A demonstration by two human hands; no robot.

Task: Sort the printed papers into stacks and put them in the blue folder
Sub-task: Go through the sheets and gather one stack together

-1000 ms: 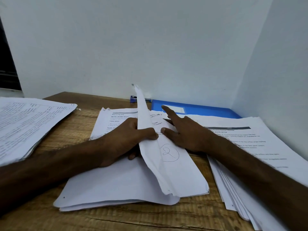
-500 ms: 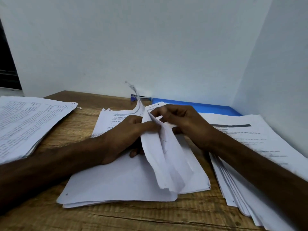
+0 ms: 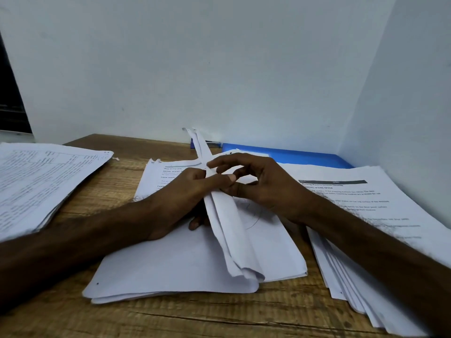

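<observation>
The left hand (image 3: 180,198) and right hand (image 3: 258,186) each had a pinching grip on limp, curled white sheets (image 3: 227,228), which stood edge-up over the middle stack (image 3: 170,264) on the grainy wooden desk (image 3: 195,318). The flat blue folder (image 3: 305,156) lay behind, against the wall (image 3: 219,69).

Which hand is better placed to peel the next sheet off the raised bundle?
Right, probably. The left hand is busy gripping the raised sheets upright, thumb across them. The right hand has its fingertips against those sheets and lies nearest the right stack.
</observation>
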